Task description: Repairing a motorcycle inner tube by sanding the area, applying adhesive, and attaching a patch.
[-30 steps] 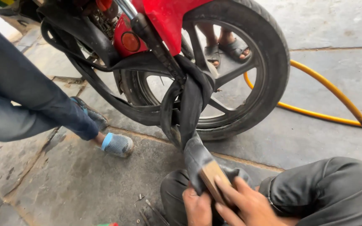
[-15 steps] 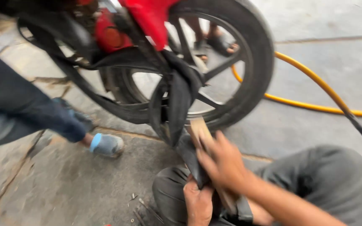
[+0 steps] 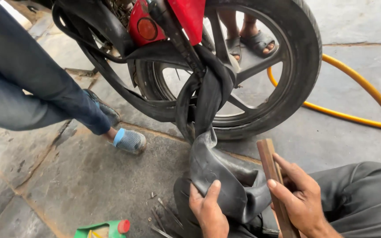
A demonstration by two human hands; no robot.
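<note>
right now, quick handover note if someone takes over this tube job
Left hand: grip on the black inner tube, pressing it over the knee.
Right hand: holds a flat wooden stick upright beside the tube, not touching it.
The tube's upper end is looped at the motorcycle wheel. A green can with a red cap and small metal tools lie on the floor to the left.
Done: tube pulled out of the tyre. Left: no patch is visible on it.

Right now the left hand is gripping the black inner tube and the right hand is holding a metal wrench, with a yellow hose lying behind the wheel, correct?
Not quite. The right hand holds a flat wooden stick, not a metal wrench, as the head view shows. The rest stands: the left hand grips the black inner tube, and a yellow hose lies behind the wheel.
</note>
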